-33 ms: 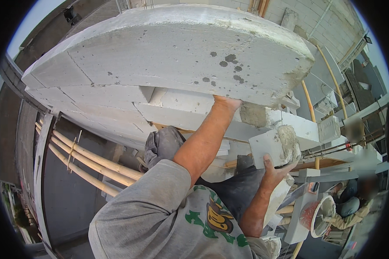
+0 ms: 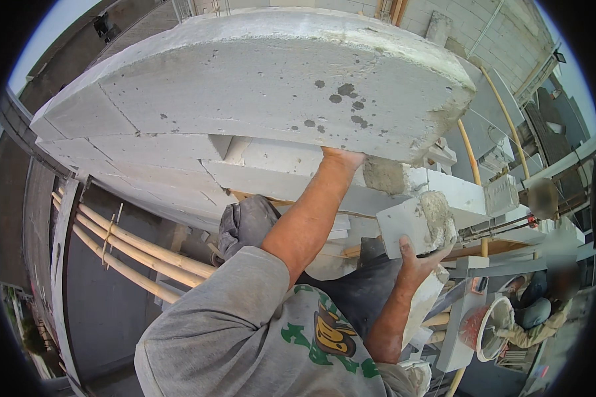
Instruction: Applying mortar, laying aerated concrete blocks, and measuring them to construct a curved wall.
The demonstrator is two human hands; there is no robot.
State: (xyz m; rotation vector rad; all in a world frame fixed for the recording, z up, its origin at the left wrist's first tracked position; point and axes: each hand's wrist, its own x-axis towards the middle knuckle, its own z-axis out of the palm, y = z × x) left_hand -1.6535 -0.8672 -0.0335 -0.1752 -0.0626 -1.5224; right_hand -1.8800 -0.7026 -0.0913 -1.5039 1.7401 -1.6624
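My left arm stretches to the pale block wall [image 2: 179,159], where my left hand [image 2: 343,157] goes into a gap under the large upper block [image 2: 258,89]. Its fingers are hidden behind that block's lower edge. Grey mortar [image 2: 384,176] coats the wall just right of this hand. Lower and to the right, my right hand [image 2: 418,264] is closed on a cut block piece [image 2: 402,228], thumb on its near face and fingers underneath. Rough mortar [image 2: 437,217] clings to the right side of that piece. Dark wet spots [image 2: 347,96] mark the upper block.
Wooden poles [image 2: 146,248] run below the wall at left, beside a metal post [image 2: 61,258]. At lower right a mortar bucket [image 2: 480,327] stands near a crouching person [image 2: 536,314]. A pale block [image 2: 467,317] lies beside the bucket. Upright poles [image 2: 470,152] rise past the wall's right end.
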